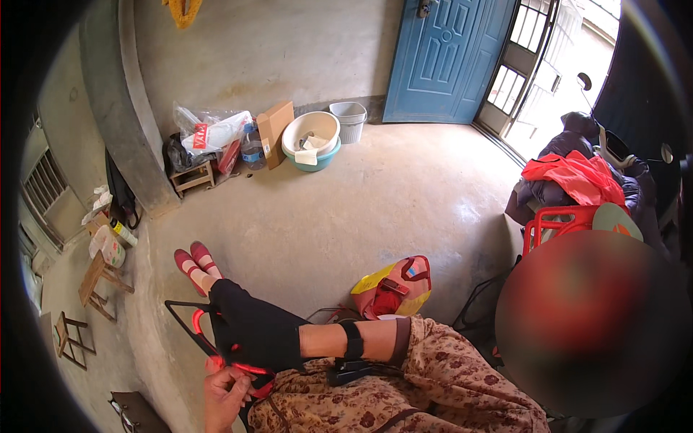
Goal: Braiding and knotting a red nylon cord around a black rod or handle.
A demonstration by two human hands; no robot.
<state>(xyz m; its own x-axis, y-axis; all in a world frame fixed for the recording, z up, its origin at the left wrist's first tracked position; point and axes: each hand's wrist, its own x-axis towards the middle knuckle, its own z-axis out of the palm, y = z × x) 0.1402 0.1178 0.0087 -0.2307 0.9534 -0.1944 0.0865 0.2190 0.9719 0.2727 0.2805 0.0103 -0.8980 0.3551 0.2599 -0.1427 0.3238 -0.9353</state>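
Note:
My left hand (227, 395) is closed, thumb against fingers, on a red looped piece (253, 370) whose exact kind I cannot make out. A thin black angular frame (186, 325) stands beside its far curve. Black cloth (256, 325) lies across my lower legs, next to the red piece. My right forearm (375, 339), with a black strap (352, 340) round it, reaches left from a floral sleeve. Its hand (317, 340) runs into the black cloth, so the fingers are hidden. Floral brown cloth (346, 404) covers my lap.
A red and yellow bag (415, 289) with red contents stands beyond my right arm. Basins (317, 155), a grey bucket (350, 119) and a cardboard box (273, 133) line the far wall. Wooden stools (94, 278) stand left. A motorbike (606, 144) is by the blue door (447, 65); a blurred patch hides the right.

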